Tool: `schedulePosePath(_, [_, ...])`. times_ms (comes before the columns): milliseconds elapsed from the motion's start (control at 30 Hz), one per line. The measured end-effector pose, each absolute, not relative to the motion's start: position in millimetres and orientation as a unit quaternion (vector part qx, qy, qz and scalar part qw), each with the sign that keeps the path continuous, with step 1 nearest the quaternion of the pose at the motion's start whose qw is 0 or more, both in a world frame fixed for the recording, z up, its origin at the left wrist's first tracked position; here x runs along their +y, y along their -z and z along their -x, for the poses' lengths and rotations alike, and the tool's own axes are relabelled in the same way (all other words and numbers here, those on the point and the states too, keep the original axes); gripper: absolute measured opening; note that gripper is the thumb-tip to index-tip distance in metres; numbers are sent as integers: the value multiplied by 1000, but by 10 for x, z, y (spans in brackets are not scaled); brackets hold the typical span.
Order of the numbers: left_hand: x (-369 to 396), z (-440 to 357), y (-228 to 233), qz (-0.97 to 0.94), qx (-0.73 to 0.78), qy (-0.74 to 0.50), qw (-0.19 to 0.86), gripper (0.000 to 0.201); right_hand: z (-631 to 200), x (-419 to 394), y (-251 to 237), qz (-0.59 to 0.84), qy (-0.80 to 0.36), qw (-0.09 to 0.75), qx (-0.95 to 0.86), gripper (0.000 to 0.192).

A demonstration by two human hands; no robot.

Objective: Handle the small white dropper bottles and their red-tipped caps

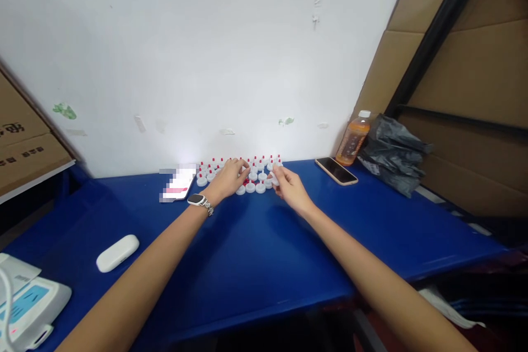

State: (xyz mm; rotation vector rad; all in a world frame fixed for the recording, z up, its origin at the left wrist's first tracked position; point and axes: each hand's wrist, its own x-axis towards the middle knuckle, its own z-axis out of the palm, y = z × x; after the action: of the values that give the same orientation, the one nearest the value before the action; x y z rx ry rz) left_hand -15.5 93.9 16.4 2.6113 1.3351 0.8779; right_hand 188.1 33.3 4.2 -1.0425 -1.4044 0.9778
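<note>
Rows of white nozzle caps point(250, 187), many with small red tips, stand on the blue table against the wall. My left hand point(231, 177), wearing a watch point(196, 198) and a bracelet, reaches over the left part of these rows. Its fingers are bent, with a gap between thumb and forefinger. Just beside its fingertips lies a small heap of loose red tips point(246, 181). My right hand point(291, 187) is closed at the right end of the rows, pinching a white nozzle cap point(275, 180) that its fingers partly cover.
A phone point(337, 170), a bottle of orange drink point(353, 138) and a black plastic bag point(394, 151) are at the right. Left of the caps is a partly blurred phone-like object point(180, 182). Nearer me are a white case point(117, 253) and a power strip point(35, 308).
</note>
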Motion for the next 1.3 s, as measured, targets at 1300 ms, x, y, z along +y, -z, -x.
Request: schedulePosePath(1300, [204, -110, -141, -741, 453, -422, 260, 18, -2204, 1019, -126, 526, -155, 455, -702, 20])
